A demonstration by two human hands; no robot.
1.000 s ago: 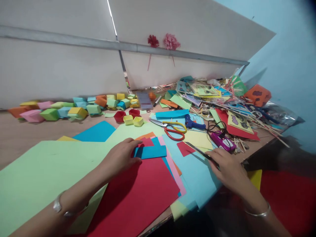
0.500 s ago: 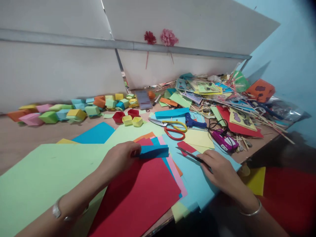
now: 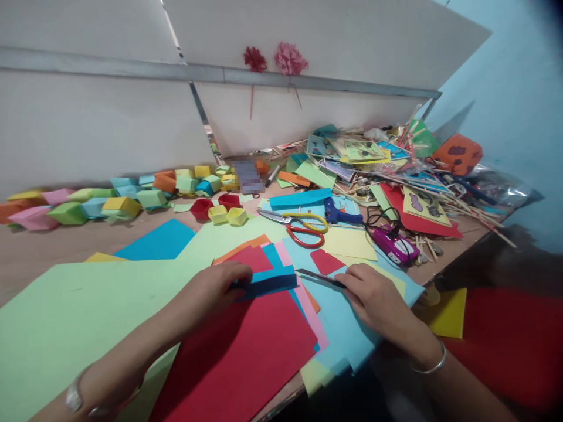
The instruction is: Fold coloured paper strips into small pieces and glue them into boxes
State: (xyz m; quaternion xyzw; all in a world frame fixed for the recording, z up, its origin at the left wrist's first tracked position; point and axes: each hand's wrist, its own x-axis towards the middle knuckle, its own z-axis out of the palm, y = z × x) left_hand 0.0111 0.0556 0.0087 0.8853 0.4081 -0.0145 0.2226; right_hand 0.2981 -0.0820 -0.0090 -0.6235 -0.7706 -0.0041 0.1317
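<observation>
1. The left hand (image 3: 225, 281) pinches one end of a folded bright blue paper strip (image 3: 273, 283) in its fingers, over a large red paper sheet (image 3: 246, 354) on the brown desk (image 3: 41, 247).
2. The right hand (image 3: 373, 296) has its fingers closed around a slim, dark-handled metal blade (image 3: 319, 276), tip right by the strip's free end; from here I can't quite tell whether they touch.
3. Beyond lie red-and-yellow-handled steel scissors (image 3: 289, 220) and a blue glue gun (image 3: 345, 216).
</observation>
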